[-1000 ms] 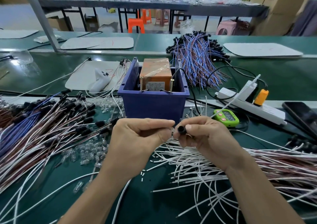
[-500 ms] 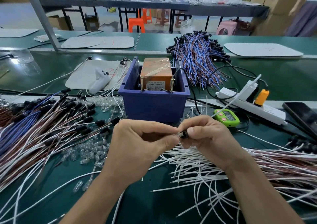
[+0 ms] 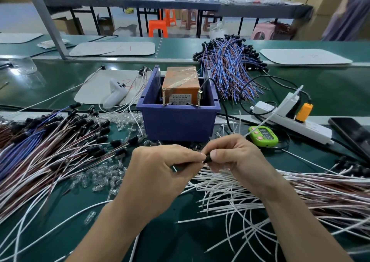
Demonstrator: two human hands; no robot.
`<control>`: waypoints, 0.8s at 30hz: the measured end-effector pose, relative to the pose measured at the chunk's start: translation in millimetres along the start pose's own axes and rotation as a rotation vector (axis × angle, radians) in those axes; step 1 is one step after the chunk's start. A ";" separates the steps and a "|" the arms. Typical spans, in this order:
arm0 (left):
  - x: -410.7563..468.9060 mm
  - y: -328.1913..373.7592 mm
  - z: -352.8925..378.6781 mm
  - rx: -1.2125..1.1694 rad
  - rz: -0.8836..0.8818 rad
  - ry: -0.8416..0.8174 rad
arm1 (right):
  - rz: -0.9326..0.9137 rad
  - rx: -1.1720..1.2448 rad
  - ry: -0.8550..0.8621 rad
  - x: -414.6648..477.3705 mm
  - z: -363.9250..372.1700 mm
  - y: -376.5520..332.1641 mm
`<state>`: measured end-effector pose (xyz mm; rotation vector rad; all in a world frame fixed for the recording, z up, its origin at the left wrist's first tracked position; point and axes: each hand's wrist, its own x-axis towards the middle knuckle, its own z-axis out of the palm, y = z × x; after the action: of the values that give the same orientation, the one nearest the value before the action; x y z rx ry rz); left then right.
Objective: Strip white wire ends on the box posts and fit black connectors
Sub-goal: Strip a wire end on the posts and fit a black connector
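Observation:
In front of the blue box [image 3: 178, 122], my left hand [image 3: 160, 173] and my right hand [image 3: 238, 159] meet fingertip to fingertip. My right thumb and fingers pinch a small black connector [image 3: 208, 158]. My left thumb and forefinger pinch a thin wire end right at that connector; the wire itself is mostly hidden by my fingers. Two brass posts [image 3: 199, 98] stand at the box's front rim, before an orange block [image 3: 181, 85]. A heap of loose white wires [image 3: 230, 199] lies under my right wrist.
Finished wires with black connectors [image 3: 60, 141] fan out at the left, over scattered clear pieces [image 3: 100, 177]. A blue and brown wire bundle [image 3: 228, 69] lies behind the box. A green timer [image 3: 263, 135], a power strip [image 3: 290, 117] and a phone [image 3: 352, 133] sit at the right.
My fingertips have closed in on the connector, which showed its open end a second ago and is now nearly covered. Both hands stay in the same spot.

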<state>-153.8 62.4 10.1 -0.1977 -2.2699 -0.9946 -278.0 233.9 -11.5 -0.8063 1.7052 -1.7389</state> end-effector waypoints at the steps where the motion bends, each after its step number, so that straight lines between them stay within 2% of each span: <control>1: 0.3 -0.6 -0.4 0.027 0.030 -0.008 | 0.004 -0.003 -0.005 0.1 -0.2 0.1; 5: 0.1 -1.7 2.1 0.111 0.150 0.015 | 0.010 -0.014 -0.045 -0.1 -1.1 0.1; 8: -2.4 -2.9 5.9 0.113 0.170 0.032 | -0.004 -0.005 -0.047 -0.6 -1.3 0.3; 20: -3.7 -8.9 8.4 0.011 -0.014 0.107 | -0.002 0.004 -0.020 -0.6 4.4 -4.7; 24: 1.2 -5.9 8.6 -0.107 -0.206 0.133 | 0.019 -0.026 -0.010 -0.8 3.1 -7.2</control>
<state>-161.2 64.2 2.9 0.0577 -2.1488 -1.2006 -275.0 232.7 -4.3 -0.8065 1.7267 -1.7001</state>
